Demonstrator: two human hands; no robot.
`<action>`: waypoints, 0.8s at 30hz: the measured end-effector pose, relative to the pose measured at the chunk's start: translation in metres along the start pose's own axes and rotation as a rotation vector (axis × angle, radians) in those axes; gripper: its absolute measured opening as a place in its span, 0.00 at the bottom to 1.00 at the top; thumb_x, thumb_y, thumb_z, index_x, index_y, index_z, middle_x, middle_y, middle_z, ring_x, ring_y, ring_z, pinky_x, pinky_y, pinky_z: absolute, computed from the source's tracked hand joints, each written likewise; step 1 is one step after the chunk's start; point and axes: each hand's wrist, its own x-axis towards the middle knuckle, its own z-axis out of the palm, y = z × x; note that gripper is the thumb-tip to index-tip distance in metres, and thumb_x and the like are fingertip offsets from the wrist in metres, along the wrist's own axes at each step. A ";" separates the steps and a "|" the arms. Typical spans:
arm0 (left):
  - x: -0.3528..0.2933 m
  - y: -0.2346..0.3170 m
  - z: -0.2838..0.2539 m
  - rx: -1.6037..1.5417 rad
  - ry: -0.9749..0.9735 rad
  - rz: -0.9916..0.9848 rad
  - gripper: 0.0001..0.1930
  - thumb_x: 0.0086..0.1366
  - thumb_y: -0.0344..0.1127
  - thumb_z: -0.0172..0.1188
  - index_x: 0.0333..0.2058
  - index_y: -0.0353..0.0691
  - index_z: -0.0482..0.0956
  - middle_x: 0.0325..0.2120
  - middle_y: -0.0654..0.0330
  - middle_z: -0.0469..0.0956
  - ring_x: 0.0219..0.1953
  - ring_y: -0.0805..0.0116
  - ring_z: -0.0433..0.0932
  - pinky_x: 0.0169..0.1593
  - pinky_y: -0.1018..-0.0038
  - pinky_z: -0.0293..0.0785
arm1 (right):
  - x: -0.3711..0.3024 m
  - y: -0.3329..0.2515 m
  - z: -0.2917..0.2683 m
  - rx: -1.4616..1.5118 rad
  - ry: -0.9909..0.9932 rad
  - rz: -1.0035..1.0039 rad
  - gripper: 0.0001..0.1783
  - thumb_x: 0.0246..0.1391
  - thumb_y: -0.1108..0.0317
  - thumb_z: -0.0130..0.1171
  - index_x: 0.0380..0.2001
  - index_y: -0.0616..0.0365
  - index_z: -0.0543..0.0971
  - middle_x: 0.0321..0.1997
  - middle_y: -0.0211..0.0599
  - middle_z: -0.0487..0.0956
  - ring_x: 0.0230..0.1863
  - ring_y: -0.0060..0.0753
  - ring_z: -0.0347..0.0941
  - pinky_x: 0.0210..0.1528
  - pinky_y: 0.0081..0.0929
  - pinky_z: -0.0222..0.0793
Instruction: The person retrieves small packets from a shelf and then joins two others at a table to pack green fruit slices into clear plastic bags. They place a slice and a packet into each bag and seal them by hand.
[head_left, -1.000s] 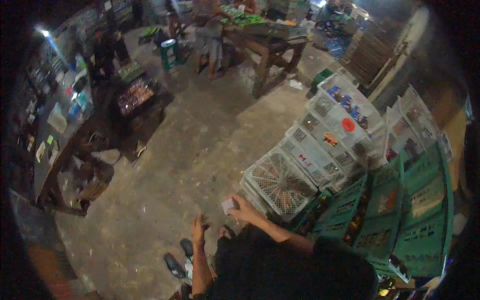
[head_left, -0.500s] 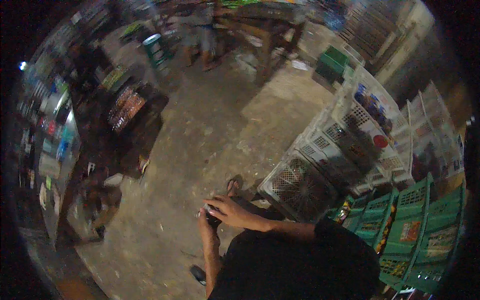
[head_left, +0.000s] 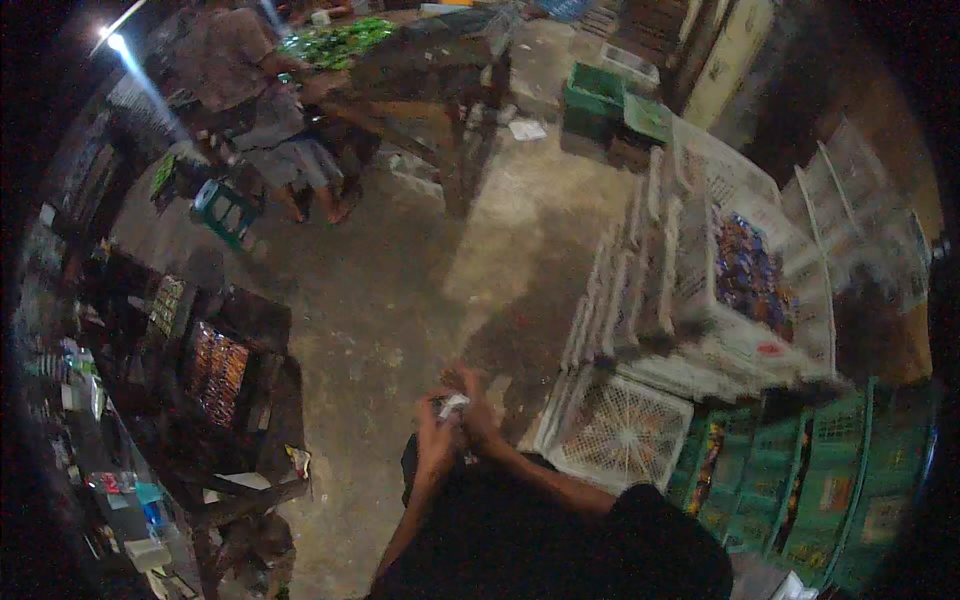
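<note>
My two hands meet in front of my body, above the floor. Between them is a small white crumpled piece (head_left: 453, 406), too blurred to tell whether it is paper, cloth or plastic. The fingers of my left hand (head_left: 433, 428) are closed about its left side. From the other side my right hand (head_left: 478, 412) presses in, its fingers bent over the far end of the same piece. Parts of the fingers are smeared, and each hand partly hides what is held.
White plastic crates (head_left: 625, 435) stack up at my right, one holding dark packets (head_left: 750, 270). Green crates (head_left: 830, 490) stand nearer. At left is a dark table with a tray of reddish-brown items (head_left: 215, 370). Ahead, a person (head_left: 230, 75) sits near a table with greens (head_left: 340, 42) and a green stool (head_left: 225, 212).
My view has turned, bringing the seated person and the table with greens further in. My hands have drawn closer together, and the white piece between them shows more.
</note>
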 end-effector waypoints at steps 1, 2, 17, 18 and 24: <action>0.029 0.003 0.004 -0.035 -0.130 -0.023 0.21 0.72 0.31 0.54 0.61 0.33 0.67 0.54 0.51 0.71 0.58 0.59 0.71 0.60 0.64 0.71 | 0.016 -0.014 -0.004 0.089 0.056 -0.109 0.34 0.77 0.42 0.31 0.70 0.54 0.68 0.69 0.39 0.71 0.68 0.33 0.68 0.69 0.36 0.62; 0.050 0.005 0.006 0.036 -0.165 0.111 0.21 0.72 0.32 0.54 0.61 0.33 0.67 0.54 0.50 0.71 0.59 0.57 0.71 0.61 0.64 0.70 | 0.033 -0.027 -0.007 0.246 0.110 -0.123 0.33 0.77 0.43 0.31 0.70 0.54 0.67 0.68 0.40 0.71 0.67 0.33 0.68 0.69 0.36 0.63; 0.442 0.086 0.084 0.189 -0.712 0.071 0.27 0.77 0.50 0.48 0.65 0.37 0.68 0.67 0.48 0.64 0.67 0.55 0.64 0.69 0.57 0.60 | 0.348 -0.153 -0.069 -0.187 0.578 -0.330 0.27 0.71 0.46 0.50 0.54 0.60 0.77 0.46 0.35 0.80 0.44 0.27 0.77 0.45 0.29 0.74; 0.462 0.099 0.092 0.095 -0.699 0.029 0.27 0.77 0.50 0.48 0.65 0.37 0.68 0.66 0.49 0.65 0.67 0.55 0.65 0.69 0.57 0.61 | 0.371 -0.164 -0.077 -0.036 0.635 -0.297 0.26 0.70 0.47 0.51 0.52 0.61 0.78 0.44 0.35 0.80 0.43 0.26 0.77 0.45 0.30 0.74; 0.600 0.128 0.157 -0.539 -0.868 -0.298 0.27 0.77 0.50 0.50 0.67 0.39 0.68 0.64 0.51 0.70 0.64 0.58 0.70 0.65 0.56 0.66 | 0.512 -0.227 -0.188 0.644 0.739 -0.129 0.16 0.66 0.57 0.53 0.40 0.59 0.80 0.28 0.35 0.81 0.27 0.30 0.79 0.32 0.29 0.75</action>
